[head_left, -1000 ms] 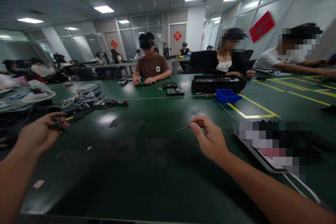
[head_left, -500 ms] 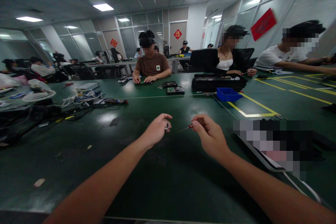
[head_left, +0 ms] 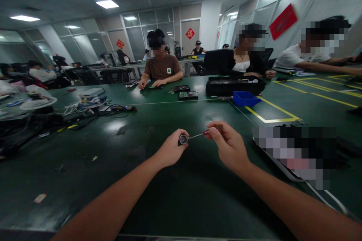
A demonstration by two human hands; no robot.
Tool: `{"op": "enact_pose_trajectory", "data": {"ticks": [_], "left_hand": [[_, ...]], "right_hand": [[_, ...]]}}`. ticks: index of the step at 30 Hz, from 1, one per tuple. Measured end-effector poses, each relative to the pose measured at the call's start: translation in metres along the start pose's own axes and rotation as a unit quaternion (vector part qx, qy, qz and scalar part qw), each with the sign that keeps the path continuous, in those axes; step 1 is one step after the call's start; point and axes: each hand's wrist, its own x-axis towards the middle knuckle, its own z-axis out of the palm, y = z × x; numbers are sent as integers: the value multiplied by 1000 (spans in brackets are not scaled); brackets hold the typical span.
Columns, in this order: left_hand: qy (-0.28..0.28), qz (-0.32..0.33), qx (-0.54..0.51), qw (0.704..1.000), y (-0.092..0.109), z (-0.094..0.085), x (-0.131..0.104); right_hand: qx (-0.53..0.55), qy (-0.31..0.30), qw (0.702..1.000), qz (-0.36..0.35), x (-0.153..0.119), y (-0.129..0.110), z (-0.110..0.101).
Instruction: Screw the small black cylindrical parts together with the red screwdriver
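My left hand (head_left: 172, 150) is closed around a small round metal part (head_left: 183, 139), its hollow, ring-like face turned toward me. In my right hand (head_left: 230, 145) is a screwdriver (head_left: 196, 135) with a reddish handle and a thin shaft, pinched between thumb and fingers. The shaft points left, and its tip is at the right edge of the round part; whether it touches cannot be made out. Both hands are held above the green table (head_left: 158, 203).
A blue tray (head_left: 246, 99) stands before a long black case (head_left: 236, 86). Circuit boards (head_left: 188, 95) lie mid-table. Cables and tools (head_left: 93, 107) clutter the left; a pixelated object with a white cord is at right. A person in brown (head_left: 162, 68) sits opposite, others to the right.
My left hand has turned and closed its fingers, bringing the round part's open face into view. The screwdriver tip and that part have come together. The view has shifted slightly.
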Motion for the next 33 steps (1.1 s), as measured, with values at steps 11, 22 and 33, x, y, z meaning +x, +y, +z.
{"op": "enact_pose_trajectory", "data": {"ticks": [11, 22, 33], "left_hand": [[9, 38, -24, 999, 0, -1, 1], [15, 75, 74, 994, -6, -2, 3], [17, 89, 118, 989, -6, -3, 1]], "right_hand": [[-62, -11, 998, -21, 2, 4, -1], [-173, -33, 983, -53, 5, -8, -8], [-194, -82, 978, -11, 7, -9, -6]]}}
